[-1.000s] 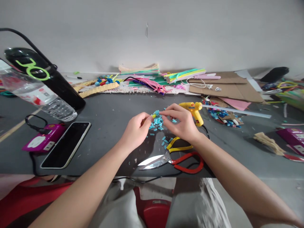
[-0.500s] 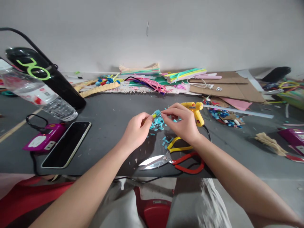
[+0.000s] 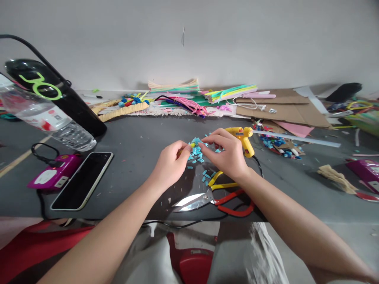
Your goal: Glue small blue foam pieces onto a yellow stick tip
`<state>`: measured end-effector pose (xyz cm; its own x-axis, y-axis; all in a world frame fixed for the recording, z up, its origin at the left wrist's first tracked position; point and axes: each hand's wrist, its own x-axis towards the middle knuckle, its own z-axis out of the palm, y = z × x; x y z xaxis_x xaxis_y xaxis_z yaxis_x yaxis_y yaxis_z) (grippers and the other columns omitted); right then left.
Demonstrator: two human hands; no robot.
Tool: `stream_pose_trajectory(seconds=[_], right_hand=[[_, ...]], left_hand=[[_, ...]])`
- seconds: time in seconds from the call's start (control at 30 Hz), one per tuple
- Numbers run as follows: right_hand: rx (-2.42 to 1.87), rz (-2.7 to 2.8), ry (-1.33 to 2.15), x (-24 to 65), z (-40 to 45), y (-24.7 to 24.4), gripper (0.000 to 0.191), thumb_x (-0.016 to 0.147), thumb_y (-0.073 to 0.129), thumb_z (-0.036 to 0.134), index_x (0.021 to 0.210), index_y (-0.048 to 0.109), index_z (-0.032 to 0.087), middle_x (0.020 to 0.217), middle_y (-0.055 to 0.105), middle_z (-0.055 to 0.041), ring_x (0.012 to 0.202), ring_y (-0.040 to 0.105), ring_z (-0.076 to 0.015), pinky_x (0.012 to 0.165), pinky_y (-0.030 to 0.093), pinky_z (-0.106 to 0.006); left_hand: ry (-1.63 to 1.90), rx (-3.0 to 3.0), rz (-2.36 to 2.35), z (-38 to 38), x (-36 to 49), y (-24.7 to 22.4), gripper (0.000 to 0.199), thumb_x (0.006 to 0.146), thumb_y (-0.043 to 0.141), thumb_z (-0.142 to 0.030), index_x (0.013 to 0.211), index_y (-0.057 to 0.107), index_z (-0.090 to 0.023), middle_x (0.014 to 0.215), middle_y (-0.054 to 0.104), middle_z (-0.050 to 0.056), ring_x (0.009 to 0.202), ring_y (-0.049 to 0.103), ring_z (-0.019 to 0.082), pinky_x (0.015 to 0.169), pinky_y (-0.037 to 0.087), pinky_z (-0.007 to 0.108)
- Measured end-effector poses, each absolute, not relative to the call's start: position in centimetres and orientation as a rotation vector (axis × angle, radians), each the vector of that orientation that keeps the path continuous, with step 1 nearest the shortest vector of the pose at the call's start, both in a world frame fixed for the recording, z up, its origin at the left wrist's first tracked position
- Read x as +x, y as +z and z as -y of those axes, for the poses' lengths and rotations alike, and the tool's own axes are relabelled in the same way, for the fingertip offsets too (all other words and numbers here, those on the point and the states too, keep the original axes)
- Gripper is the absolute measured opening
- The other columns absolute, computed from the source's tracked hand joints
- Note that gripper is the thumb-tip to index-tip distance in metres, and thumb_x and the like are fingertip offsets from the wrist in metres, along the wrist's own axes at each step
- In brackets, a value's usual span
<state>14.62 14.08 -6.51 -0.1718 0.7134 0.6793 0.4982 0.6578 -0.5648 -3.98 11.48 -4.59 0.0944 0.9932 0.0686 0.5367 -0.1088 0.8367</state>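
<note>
My left hand (image 3: 172, 161) pinches a small yellow-green piece (image 3: 193, 145) with light blue bits at its tip. Close by on the right, my right hand (image 3: 226, 152) has thumb and forefinger pressed together at the blue end of that piece; whether a separate bit is between them is too small to tell. Beneath both hands lies a scatter of light blue pieces (image 3: 199, 154) on the dark table. Nearer to me rest scissors (image 3: 204, 200) with red handles and pliers-like yellow handles (image 3: 222, 185). A yellow glue gun (image 3: 245, 140) lies just beyond my right hand.
At left are a black bottle-shaped object (image 3: 79, 108), a clear plastic bottle (image 3: 65, 128), a purple power block (image 3: 59, 171) and a phone (image 3: 84, 180). Coloured pipe cleaners (image 3: 232, 94) and cardboard (image 3: 290, 108) line the wall. A beige tied piece (image 3: 336, 177) lies right.
My right thumb and forefinger have moved slightly left, onto the blue end of the piece. My left hand has barely moved.
</note>
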Motion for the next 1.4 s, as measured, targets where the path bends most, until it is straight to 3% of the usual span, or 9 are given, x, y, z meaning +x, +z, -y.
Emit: stream_pose_trajectory(seconds=[0.83,1.03,1.4], right_hand=[[-0.962,1.790,0.341,14.8,-14.2,-5.9,0.008,0.087,0.066,0.019,0.085,0.073,0.019,0.079,0.064,-0.0023,0.063,0.053,-0.0125,0.059,0.045,-0.029],[-0.972,1.792,0.421,15.1,-14.4,-6.0,0.009,0.089,0.066,0.021,0.091,0.075,0.020,0.083,0.065,-0.0034,0.066,0.054,-0.0138,0.060,0.047,-0.030],[-0.980,1.800,0.332,14.6,-14.3,-6.2,0.006,0.088,0.068,0.023,0.087,0.074,0.019,0.080,0.063,-0.0023,0.063,0.051,-0.0122,0.060,0.045,-0.029]], left_hand=[[0.889,1.791,-1.504,-11.7,-4.6,-4.9,0.030,0.097,0.050,-0.043,0.085,0.064,-0.019,0.066,0.052,-0.003,0.060,0.045,0.012,0.056,0.031,0.026],[0.912,1.826,-1.490,-11.8,-4.8,-4.9,0.030,0.097,0.050,-0.043,0.087,0.065,-0.019,0.068,0.054,-0.001,0.061,0.047,0.013,0.056,0.033,0.025],[0.881,1.897,-1.499,-11.4,-4.4,-4.7,0.028,0.098,0.049,-0.042,0.088,0.063,-0.019,0.066,0.055,-0.003,0.060,0.048,0.012,0.057,0.034,0.025]])
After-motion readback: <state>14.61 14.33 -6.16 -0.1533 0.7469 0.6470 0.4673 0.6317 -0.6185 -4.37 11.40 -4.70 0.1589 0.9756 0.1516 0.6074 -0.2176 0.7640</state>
